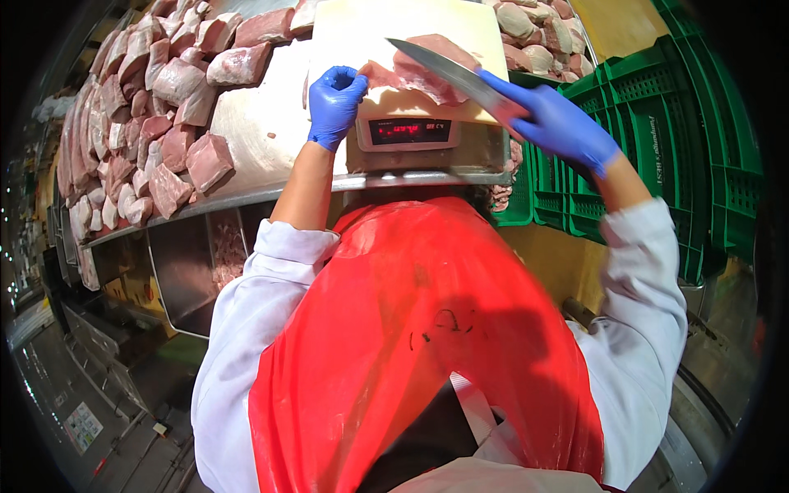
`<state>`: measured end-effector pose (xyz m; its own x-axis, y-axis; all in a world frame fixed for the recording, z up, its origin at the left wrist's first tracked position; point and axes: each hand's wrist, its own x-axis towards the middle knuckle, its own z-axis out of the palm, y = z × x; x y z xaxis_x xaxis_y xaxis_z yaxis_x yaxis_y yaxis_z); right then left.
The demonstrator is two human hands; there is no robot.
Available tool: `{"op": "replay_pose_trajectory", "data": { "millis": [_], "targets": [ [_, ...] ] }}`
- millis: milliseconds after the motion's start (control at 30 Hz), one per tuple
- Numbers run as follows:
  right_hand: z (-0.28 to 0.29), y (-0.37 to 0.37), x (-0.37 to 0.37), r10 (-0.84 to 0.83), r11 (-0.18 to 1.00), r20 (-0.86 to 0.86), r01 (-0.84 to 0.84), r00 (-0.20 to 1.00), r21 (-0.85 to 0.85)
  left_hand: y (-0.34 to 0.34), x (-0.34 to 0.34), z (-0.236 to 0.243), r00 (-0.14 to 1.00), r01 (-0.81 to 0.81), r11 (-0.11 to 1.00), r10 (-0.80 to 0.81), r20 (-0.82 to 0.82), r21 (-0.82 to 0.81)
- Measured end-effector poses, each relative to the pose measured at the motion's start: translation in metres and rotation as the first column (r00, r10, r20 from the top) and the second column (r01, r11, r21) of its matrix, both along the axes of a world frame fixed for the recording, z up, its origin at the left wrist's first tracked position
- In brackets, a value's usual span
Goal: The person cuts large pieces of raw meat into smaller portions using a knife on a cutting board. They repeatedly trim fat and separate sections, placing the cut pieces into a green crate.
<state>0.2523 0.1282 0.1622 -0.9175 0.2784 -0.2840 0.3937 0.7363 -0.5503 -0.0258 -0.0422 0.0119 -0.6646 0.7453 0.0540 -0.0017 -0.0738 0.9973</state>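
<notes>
A slab of raw pink meat (427, 72) lies on a white cutting board (349, 37), which rests over a scale (408, 133) with a lit red display. My left hand (335, 107), in a blue glove, pinches the thin left end of the meat between thumb and fingers. In my right hand (559, 119), also gloved in blue, is a long knife (460, 76). Its blade points to the upper left and passes over the meat, hiding part of it. Whether the edge is cutting into the meat I cannot tell.
Many raw meat chunks (177, 82) are heaped on the metal table (255, 140) at the left. Green plastic crates (633, 148) stand at the right, with more meat (538, 37) in a container at the upper right. Below the table's left side sits a metal bin (193, 267) holding meat scraps.
</notes>
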Motion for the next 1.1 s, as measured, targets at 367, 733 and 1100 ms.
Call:
{"op": "replay_pose_trajectory", "data": {
  "millis": [367, 733, 1100],
  "targets": [
    [0.049, 0.007, 0.023, 0.254, 0.811, 0.371, -0.406, 0.893, 0.422, -0.011, -0.004, 0.010, 0.986, -0.167, 0.959, 0.161, 0.048, 0.230],
    [-0.016, 0.016, 0.014, 0.076, 0.945, -0.226, 0.002, 0.971, 0.328, 0.019, 0.065, -0.009, 0.540, -0.169, 0.919, -0.217, -0.814, -0.357],
    [-0.034, 0.032, -0.022, 0.170, 0.925, -0.102, -0.123, 0.980, 0.358, 0.011, 0.075, -0.012, 0.445, -0.247, 0.916, -0.183, -0.877, -0.316]
  ]
}}
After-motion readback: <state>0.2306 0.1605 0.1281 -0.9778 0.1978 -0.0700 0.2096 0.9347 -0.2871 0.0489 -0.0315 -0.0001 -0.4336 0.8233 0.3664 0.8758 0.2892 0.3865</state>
